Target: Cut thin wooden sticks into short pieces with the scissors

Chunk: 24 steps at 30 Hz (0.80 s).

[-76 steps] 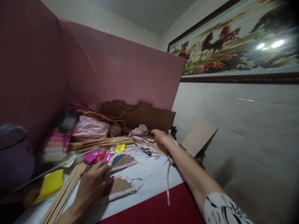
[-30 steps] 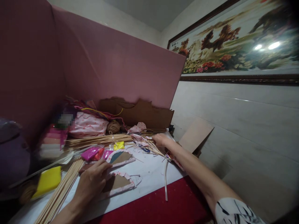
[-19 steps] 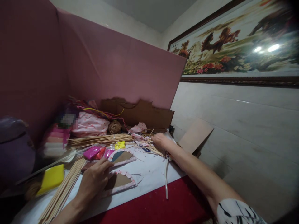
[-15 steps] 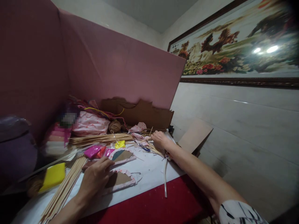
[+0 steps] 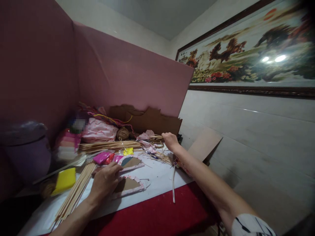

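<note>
My left hand (image 5: pixel 105 180) lies flat and open on a brown cardboard shape edged with pink cloth (image 5: pixel 128 185); a second such shape (image 5: pixel 133 162) lies just behind it. My right arm stretches to the far end of the white table (image 5: pixel 159 178). There my right hand (image 5: pixel 169 140) is curled shut round what look like a few thin wooden sticks (image 5: pixel 155 137), above a scatter of loose short sticks (image 5: pixel 162 158) and pink cloth scraps (image 5: pixel 147 136).
Long skewer bundles lie at the back (image 5: pixel 110 145) and front left (image 5: pixel 76 193). Round them are a yellow block (image 5: pixel 64 179), magenta packets (image 5: pixel 103 157), a twine ball (image 5: pixel 122 133), a brown cardboard cutout (image 5: pixel 147 119), a white tube (image 5: pixel 173 183), a purple pot (image 5: pixel 27 147) and a pink partition (image 5: pixel 128 72).
My right hand has lifted from the loose sticks on the table and gone a little farther back, towards the cardboard cutout. My left hand stays on the cardboard shape.
</note>
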Tool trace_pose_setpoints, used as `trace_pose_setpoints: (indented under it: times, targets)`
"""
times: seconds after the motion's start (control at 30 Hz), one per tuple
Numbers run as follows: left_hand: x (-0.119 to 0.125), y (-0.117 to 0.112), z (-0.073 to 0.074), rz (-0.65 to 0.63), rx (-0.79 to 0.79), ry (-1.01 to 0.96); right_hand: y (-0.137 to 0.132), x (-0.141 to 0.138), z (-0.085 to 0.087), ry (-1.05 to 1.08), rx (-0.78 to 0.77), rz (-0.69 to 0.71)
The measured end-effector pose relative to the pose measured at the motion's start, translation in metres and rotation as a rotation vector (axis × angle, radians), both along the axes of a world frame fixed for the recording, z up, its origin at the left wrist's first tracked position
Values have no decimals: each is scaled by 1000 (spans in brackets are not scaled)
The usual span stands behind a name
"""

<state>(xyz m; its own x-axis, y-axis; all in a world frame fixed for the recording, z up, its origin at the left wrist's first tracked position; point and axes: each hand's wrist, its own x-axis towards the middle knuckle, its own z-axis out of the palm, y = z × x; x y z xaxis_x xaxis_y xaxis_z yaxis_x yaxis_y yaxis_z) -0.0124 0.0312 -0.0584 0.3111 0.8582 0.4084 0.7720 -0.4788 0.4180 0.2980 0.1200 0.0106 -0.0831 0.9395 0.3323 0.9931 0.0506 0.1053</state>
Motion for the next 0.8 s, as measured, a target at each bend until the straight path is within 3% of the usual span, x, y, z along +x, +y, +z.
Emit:
trace_pose_setpoints:
  times: [0.17,0.23,0.37,0.47,0.53,0.67,0.8]
  targets:
    - [1,4,-5,-7,-24,-151,-14,-30,-1,279,-138,136]
    - [2,6,-8,-11,-63,-279,-27,-47,-9,451,-261,263]
    - [4,8,-7,-49,-146,-515,-61,-82,-28,1113,-627,588]
    - [8,7,2,-132,-194,-602,-80,-107,-37,1207,-751,630]
    - [11,7,9,-186,-223,-649,-88,-123,-42,1136,-691,634]
    - [20,7,16,-273,-250,-734,-92,-149,-51,920,-358,643]
    - [20,4,22,-273,-247,-794,-94,-146,-49,868,-299,591]
